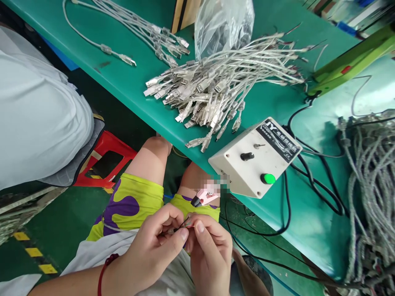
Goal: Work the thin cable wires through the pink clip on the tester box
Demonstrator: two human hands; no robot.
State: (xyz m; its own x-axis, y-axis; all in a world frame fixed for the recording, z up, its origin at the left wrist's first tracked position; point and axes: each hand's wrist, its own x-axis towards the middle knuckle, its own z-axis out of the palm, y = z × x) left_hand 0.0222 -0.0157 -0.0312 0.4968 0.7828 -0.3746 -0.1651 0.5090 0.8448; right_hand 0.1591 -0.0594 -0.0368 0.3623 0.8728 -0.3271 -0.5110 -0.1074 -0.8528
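We hold a thin wire end (182, 225) pinched between both hands over our lap: the left hand (154, 242) clenches it from the left, the right hand (208, 250) grasps it with thumb and forefinger. To do this well, we keep the fingertips close and the wire taut. The strands are probably being twisted, but our fingers hide them. The cable pile (216, 86) lies well apart on the green counter (129, 82), beside the control box (254, 158).

Bare forearms; a thin red cord bracelet (106, 267) circles the left wrist; yellow-green shorts (132, 201) with purple patches.
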